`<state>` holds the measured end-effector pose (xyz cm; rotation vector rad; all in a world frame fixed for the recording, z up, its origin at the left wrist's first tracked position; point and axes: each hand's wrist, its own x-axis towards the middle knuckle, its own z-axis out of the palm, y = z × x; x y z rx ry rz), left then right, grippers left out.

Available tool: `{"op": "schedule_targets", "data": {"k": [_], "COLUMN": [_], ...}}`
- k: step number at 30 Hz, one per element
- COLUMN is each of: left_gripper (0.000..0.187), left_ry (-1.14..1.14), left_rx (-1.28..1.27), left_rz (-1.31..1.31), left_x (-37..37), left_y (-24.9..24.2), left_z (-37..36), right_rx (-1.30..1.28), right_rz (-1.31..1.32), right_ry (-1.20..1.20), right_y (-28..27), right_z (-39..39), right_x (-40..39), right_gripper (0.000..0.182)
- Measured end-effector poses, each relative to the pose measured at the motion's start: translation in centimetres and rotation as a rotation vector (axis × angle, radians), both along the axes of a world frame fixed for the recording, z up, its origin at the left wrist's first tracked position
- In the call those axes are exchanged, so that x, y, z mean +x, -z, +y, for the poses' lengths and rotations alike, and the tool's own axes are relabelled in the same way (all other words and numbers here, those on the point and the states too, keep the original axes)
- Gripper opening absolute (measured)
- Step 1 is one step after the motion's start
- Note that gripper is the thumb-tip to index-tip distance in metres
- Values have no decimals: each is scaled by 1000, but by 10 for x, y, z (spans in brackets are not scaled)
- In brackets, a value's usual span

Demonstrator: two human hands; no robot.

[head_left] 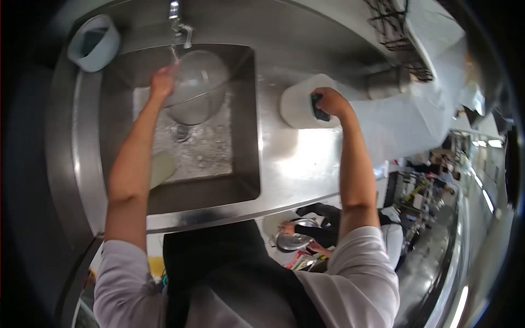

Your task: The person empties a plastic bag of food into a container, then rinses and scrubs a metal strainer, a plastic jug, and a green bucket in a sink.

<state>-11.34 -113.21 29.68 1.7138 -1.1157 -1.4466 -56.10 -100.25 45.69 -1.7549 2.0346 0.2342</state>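
Water runs from the tap over the sink. Under the stream my left hand is closed on the edge of a round, see-through bowl, which is tilted above the sink floor. On the steel counter to the right stands a white tub. My right hand is over that tub, its fingers closed round a dark scouring sponge.
A pale green object lies in the sink's near left part. A white container stands at the back left corner. Wire racks hang at the upper right. Below the counter, another person's hands are at a round metal lid.
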Motion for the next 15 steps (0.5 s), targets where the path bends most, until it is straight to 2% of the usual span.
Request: {"op": "schedule_targets", "data": {"k": [1,2,4,6,8,10,13,14,15], "left_gripper": [50,48,46,41,37,32,31,32,33], "left_ry": [-60,-18,74,71,73,72,69,64,62], "left_rx": [-12,36,133,272,355,374,221,185,149], "left_rz": [37,152,405,715,947,1095,866,834,802], "left_x": [8,18,28,29,29,33,32,33,31], "left_y": [12,20,23,5,-8,-6,-5,-11,-17], "left_z": [1,3,8,24,39,45,52,54,56], "right_rx": [93,271,303,136,-162,-299,-430,-403,-549], "right_rz": [9,-10,40,-178,-94,-345,-574,-559,-515], "right_ry": [-114,130,97,219,56,256,197,208,27], "right_y": [19,0,-12,30,-20,-58,-89,-78,-42], "right_z": [-7,-5,-12,-22,-11,1,15,13,6], "right_x": [3,38,52,-8,-9,5,82,113,133], "right_gripper": [40,42,42,43,43,42,40,40,40]}}
